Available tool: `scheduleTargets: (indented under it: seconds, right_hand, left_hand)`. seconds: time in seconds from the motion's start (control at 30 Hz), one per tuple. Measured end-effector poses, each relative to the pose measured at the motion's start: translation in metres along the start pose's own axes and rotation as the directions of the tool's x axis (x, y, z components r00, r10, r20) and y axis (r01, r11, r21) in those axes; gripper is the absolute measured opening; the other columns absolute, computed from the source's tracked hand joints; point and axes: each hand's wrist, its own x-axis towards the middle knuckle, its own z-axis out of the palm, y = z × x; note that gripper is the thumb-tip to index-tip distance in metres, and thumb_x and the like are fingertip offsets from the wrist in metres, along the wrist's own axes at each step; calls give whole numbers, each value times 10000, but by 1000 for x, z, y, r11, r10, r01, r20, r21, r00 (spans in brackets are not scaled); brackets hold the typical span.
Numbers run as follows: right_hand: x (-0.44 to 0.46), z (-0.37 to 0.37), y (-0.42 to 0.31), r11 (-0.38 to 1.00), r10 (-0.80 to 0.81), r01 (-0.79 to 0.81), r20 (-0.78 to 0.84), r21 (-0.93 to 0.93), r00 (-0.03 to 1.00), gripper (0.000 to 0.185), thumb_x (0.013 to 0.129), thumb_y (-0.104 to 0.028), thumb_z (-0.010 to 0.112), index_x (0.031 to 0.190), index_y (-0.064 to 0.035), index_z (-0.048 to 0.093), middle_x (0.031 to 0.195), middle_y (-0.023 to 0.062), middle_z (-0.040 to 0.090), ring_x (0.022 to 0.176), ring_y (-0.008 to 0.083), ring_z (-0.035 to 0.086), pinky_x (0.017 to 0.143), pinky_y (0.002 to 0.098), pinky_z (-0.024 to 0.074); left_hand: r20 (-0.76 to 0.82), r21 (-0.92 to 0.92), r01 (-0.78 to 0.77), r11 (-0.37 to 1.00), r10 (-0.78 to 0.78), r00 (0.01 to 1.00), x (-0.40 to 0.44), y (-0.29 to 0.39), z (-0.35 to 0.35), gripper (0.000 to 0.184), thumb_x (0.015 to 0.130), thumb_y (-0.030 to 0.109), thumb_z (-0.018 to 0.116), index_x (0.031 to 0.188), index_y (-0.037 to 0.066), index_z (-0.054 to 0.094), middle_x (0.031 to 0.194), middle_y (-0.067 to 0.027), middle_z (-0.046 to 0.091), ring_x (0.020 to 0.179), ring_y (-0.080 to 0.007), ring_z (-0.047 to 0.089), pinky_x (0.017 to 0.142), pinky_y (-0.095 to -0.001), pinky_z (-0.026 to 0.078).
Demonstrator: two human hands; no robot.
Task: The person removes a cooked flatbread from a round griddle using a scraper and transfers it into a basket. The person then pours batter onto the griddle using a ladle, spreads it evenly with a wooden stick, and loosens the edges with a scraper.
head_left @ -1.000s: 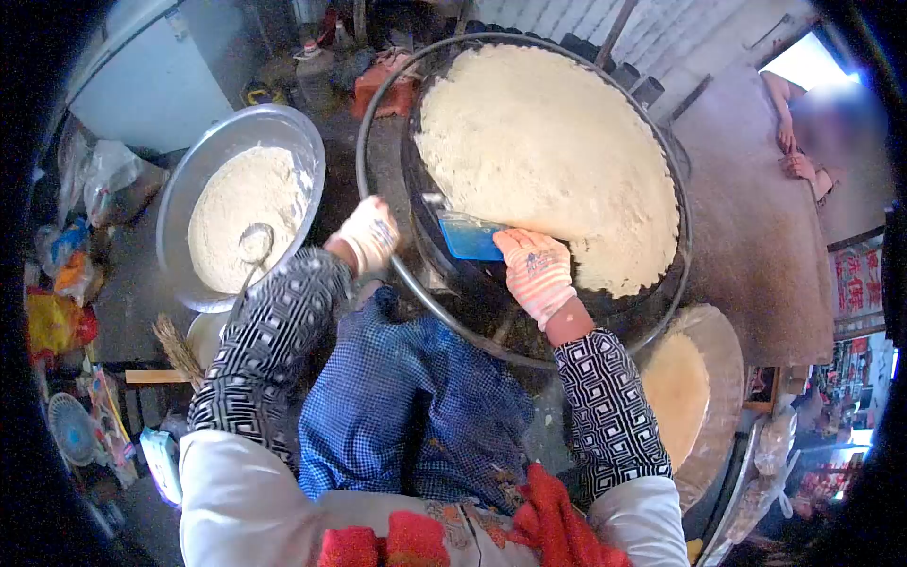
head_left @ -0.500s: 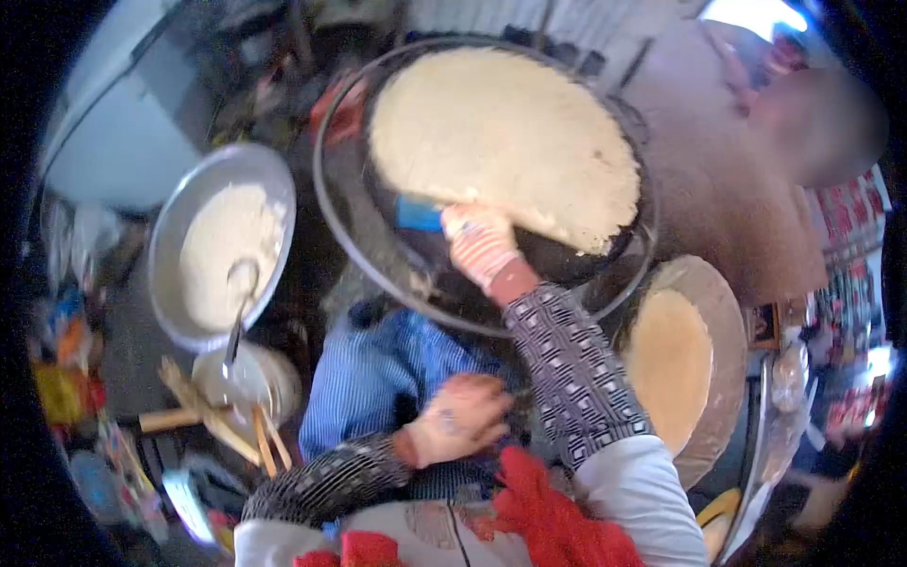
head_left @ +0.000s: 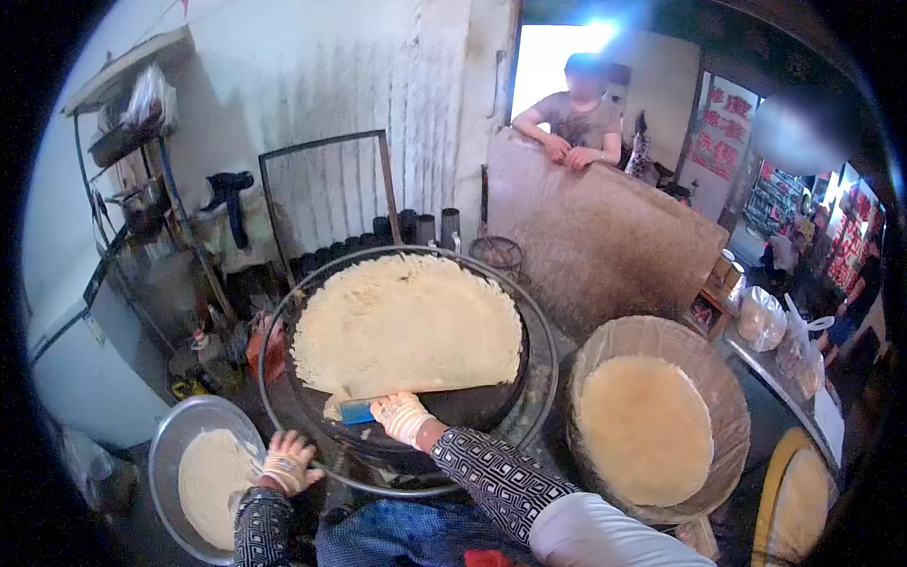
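Observation:
A large pale sheet of batter lies on a round dark griddle, its lower edge cut fairly straight. My right hand, in a striped glove, is closed on a blue scraper at that lower edge, near a small clump of batter. My left hand, gloved too, has its fingers apart near the metal ring around the griddle. Left of it stands a metal bowl of pale batter; its ladle cannot be made out.
A lined basket holding a round stack stands to the right. Behind the griddle is a brown board, with a person leaning on it. Dark cylinders and a metal frame stand at the wall.
The view has tilted up, showing the wall and the person. My right hand has moved left along the batter's edge with the scraper; my left hand has moved from my lap to the ring.

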Motion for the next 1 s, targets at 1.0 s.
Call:
scheduleTargets:
  seconds: [1.0]
  right_hand:
    - [80,6,12,995,-24,24,1,-99,1000,391,939,-174,421,1282,-9,512,1311,179,569,1200,297,557,1029,482,378]
  left_hand:
    - [263,-488,170,856,-42,964,72,229,-75,491,887,485,553,1163,87,630,1009,-144,635,1031,-341,565,1019,-513,342]
